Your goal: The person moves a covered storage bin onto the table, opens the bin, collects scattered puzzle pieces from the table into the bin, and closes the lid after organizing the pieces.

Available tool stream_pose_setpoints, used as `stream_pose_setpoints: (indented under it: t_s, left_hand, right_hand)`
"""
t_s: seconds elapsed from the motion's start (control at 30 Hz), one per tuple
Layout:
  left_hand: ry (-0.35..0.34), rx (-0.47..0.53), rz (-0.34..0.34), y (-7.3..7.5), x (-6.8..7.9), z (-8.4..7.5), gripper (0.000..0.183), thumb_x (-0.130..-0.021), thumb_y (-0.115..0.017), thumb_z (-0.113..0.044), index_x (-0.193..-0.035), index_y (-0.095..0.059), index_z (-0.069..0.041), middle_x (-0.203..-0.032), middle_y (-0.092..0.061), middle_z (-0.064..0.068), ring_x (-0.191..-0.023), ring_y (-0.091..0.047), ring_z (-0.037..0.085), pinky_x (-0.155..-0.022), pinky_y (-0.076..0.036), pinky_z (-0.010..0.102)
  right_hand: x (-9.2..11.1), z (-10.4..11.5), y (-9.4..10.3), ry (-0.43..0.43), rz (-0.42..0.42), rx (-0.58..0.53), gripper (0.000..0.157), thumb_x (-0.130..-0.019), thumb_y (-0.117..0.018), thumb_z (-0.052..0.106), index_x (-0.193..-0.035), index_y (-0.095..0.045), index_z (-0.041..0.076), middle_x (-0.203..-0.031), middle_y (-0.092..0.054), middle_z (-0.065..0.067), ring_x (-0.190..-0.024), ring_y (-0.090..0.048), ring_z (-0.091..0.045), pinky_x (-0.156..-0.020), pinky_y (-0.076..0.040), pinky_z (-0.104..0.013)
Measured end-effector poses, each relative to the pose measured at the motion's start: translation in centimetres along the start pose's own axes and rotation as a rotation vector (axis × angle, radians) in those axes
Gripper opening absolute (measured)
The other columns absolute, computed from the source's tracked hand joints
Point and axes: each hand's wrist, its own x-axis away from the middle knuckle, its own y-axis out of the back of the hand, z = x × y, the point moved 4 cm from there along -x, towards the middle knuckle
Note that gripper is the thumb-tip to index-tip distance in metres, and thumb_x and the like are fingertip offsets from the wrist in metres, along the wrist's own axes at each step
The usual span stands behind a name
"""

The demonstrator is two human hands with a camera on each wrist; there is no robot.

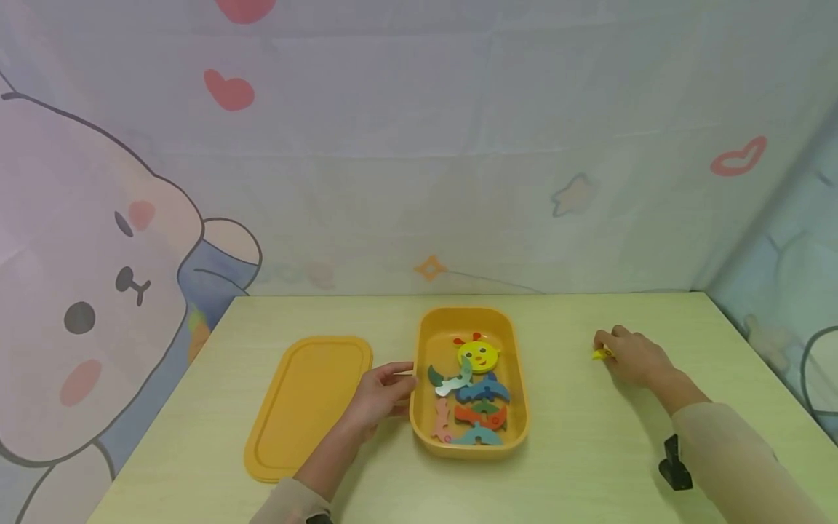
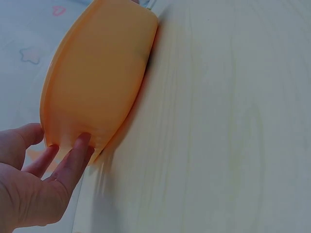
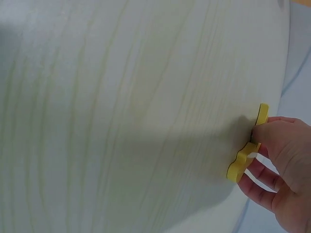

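Note:
My right hand [image 1: 631,355] pinches a small yellow puzzle piece [image 3: 239,162] with a wavy edge, just above the table at the right. Beside the yellow-orange tray [image 1: 469,451], my left hand [image 1: 380,397] touches the outer left wall with its fingertips, the fingers loosely extended. In the left wrist view the thumb lies at the tray's rim and the other fingertips against its side. Inside the tray are a yellow smiling head piece [image 1: 478,357], a blue piece [image 1: 484,391], a red-orange piece [image 1: 481,417], a pink piece [image 1: 441,418] and several green and teal pieces.
A matching yellow-orange lid [image 1: 308,407] lies flat left of the tray, close to my left forearm. The pale wooden table [image 1: 563,480] ends at a printed cloth [image 1: 497,182] behind. A black wrist mount [image 1: 674,466] sits by my right sleeve.

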Motion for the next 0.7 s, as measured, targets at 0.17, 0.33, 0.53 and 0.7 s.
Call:
stream_pose_setpoints:
  t_s: [0.17, 0.33, 0.53, 0.7]
  left_hand:
    - [0.005, -0.019, -0.005, -0.1, 0.0, -0.1, 0.045, -0.088, -0.062, -0.021, -0.127, -0.052, 0.0, -0.114, -0.059, 0.022, -0.087, -0.065, 0.025, -0.069, -0.057, 0.034]
    - [0.006, -0.01, -0.008, -0.1, 0.1, -0.2, 0.044, -0.088, -0.062, -0.019, -0.127, -0.052, 0.0, -0.113, -0.059, 0.022, -0.087, -0.065, 0.025, -0.069, -0.057, 0.035]
    - [0.008, 0.0, 0.002, 0.0, -0.3, 0.1, 0.043, -0.089, -0.06, -0.016, -0.128, -0.05, 0.002, -0.114, -0.058, 0.024, -0.086, -0.065, 0.025, -0.068, -0.057, 0.035]
    - [0.007, 0.003, 0.012, 0.1, -0.5, 0.5, 0.043, -0.09, -0.058, -0.013, -0.128, -0.049, 0.004, -0.115, -0.057, 0.027, -0.086, -0.065, 0.027, -0.068, -0.057, 0.036]
  right_hand:
    - [0.0, -0.2, 0.0, 0.007, 0.005, 0.013, 0.017, -0.085, -0.061, 0.006, -0.097, -0.052, 0.014, -0.081, -0.046, -0.005, -0.059, -0.042, -0.019, -0.046, -0.037, -0.028]
    - [-0.1, 0.0, 0.1, 0.022, 0.019, 0.038, 0.017, -0.085, -0.062, 0.007, -0.097, -0.053, 0.014, -0.084, -0.047, -0.006, -0.063, -0.044, -0.021, -0.046, -0.039, -0.029]
    - [-0.2, 0.9, 0.2, 0.066, 0.031, 0.076, 0.016, -0.085, -0.063, 0.008, -0.095, -0.053, 0.014, -0.083, -0.045, -0.004, -0.065, -0.045, -0.021, -0.045, -0.038, -0.028]
    - [-0.2, 1.8, 0.6, 0.101, 0.019, 0.1, 0.015, -0.085, -0.062, 0.006, -0.094, -0.052, 0.014, -0.081, -0.043, -0.003, -0.064, -0.043, -0.02, -0.044, -0.035, -0.026]
